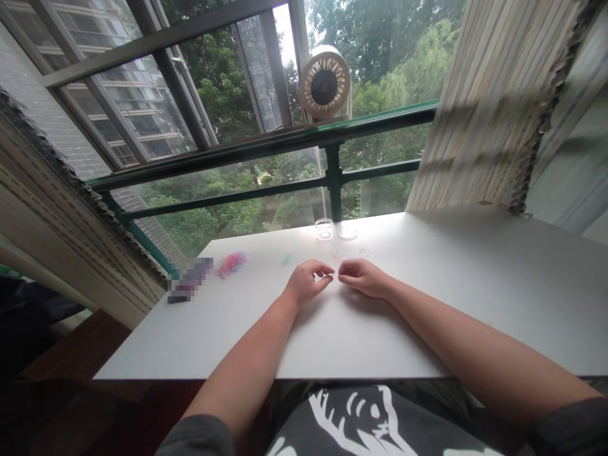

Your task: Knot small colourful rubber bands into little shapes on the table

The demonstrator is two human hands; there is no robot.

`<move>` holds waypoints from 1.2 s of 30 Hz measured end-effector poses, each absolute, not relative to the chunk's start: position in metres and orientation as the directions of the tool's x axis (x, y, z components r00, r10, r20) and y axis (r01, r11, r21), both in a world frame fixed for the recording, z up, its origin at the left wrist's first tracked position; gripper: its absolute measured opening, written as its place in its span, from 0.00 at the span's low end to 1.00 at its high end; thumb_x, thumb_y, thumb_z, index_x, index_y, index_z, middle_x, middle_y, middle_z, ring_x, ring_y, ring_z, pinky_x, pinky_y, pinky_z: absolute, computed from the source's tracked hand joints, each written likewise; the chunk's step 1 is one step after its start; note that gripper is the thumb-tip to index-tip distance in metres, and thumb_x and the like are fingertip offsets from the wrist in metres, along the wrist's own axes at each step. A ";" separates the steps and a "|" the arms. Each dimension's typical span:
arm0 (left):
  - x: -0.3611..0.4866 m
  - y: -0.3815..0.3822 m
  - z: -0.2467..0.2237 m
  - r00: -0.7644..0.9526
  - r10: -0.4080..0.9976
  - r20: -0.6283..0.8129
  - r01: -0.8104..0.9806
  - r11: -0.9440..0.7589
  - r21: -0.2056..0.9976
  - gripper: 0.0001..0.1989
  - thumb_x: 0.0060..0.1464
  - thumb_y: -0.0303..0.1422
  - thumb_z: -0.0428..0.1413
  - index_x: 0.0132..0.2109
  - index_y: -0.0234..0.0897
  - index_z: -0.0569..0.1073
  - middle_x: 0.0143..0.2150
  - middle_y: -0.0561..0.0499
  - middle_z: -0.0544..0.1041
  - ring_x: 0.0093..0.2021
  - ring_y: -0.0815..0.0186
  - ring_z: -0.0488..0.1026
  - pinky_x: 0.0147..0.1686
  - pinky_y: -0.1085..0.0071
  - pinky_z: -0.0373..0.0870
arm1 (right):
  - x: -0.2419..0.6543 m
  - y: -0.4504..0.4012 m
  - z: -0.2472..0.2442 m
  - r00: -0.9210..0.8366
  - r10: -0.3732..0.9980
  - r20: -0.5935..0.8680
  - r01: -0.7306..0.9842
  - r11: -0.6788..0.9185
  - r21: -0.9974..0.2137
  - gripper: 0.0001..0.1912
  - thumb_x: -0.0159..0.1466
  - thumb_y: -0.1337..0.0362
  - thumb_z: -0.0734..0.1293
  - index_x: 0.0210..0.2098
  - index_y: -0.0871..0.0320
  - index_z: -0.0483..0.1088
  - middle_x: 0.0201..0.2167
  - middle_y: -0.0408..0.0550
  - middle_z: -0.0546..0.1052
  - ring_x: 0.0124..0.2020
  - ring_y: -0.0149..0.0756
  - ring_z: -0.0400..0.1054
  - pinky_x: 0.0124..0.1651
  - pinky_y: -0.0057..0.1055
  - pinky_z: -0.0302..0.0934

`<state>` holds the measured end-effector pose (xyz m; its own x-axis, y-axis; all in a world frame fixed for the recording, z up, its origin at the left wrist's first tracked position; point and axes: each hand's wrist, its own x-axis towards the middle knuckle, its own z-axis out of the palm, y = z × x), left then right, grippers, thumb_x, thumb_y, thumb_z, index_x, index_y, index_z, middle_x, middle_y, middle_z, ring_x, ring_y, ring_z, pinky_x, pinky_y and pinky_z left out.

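Over the middle of the white table, my left hand point(310, 282) and my right hand point(363, 277) face each other with their fingertips almost meeting. Each is closed in a pinch, and whatever lies between the fingers is too small to make out. Just beyond the fingertips is a little pink cluster of thin loops point(335, 256). A pale, nearly clear cluster point(364, 251) lies behind my right hand. To the left of my hands sits a small teal cluster point(286, 259), and farther left a multicoloured pile of small thin pieces point(231, 264), perhaps rubber bands.
At the table's point(228, 335) far edge stand a clear round container point(324, 229) and a shallow clear dish or lid point(348, 233). A blurred-out dark object point(191, 280) lies at the left edge. Beyond are a green railing point(334, 171), a round fan point(325, 85) and curtains point(489, 101).
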<state>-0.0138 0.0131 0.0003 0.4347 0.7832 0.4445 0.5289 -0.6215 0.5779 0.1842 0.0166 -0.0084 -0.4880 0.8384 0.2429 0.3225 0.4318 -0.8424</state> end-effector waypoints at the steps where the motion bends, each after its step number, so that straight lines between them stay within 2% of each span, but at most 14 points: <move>1: -0.013 0.013 0.000 0.434 0.784 0.444 0.535 -0.621 0.573 0.07 0.48 0.30 0.56 0.36 0.38 0.76 0.34 0.50 0.75 0.32 0.69 0.71 0.35 0.72 0.69 | 0.184 0.017 -0.009 -0.489 0.837 0.246 0.322 0.435 -0.841 0.08 0.55 0.61 0.64 0.27 0.60 0.66 0.18 0.38 0.62 0.21 0.26 0.54 0.25 0.25 0.50; 8: -0.011 0.009 0.001 0.428 0.812 0.398 0.544 -0.583 0.604 0.07 0.49 0.33 0.56 0.37 0.38 0.76 0.36 0.50 0.77 0.32 0.69 0.72 0.34 0.73 0.69 | 0.184 0.017 -0.010 -0.507 0.828 0.239 0.335 0.445 -0.831 0.08 0.55 0.61 0.63 0.27 0.61 0.66 0.19 0.39 0.62 0.22 0.27 0.54 0.26 0.26 0.50; 14: -0.012 0.009 0.001 0.406 0.840 0.361 0.566 -0.541 0.622 0.08 0.51 0.34 0.54 0.34 0.37 0.76 0.31 0.52 0.78 0.31 0.69 0.72 0.32 0.75 0.68 | 0.184 0.015 -0.008 -0.500 0.833 0.237 0.364 0.451 -0.815 0.08 0.56 0.61 0.63 0.26 0.60 0.66 0.19 0.38 0.62 0.22 0.27 0.54 0.25 0.25 0.50; 25: -0.012 0.009 0.003 0.415 0.840 0.349 0.572 -0.539 0.618 0.08 0.50 0.35 0.54 0.33 0.37 0.76 0.31 0.51 0.78 0.30 0.69 0.72 0.33 0.74 0.68 | 0.184 0.017 -0.010 -0.503 0.828 0.247 0.390 0.472 -0.791 0.07 0.55 0.62 0.63 0.27 0.60 0.67 0.19 0.39 0.64 0.22 0.27 0.56 0.25 0.25 0.51; 36: -0.047 0.044 -0.002 0.186 0.914 0.360 0.739 -0.372 0.562 0.07 0.49 0.34 0.54 0.32 0.39 0.76 0.32 0.51 0.78 0.34 0.65 0.73 0.38 0.68 0.69 | 0.184 0.020 -0.011 -0.491 0.837 0.242 0.416 0.469 -0.779 0.06 0.54 0.64 0.63 0.27 0.60 0.68 0.21 0.41 0.67 0.24 0.29 0.59 0.28 0.26 0.53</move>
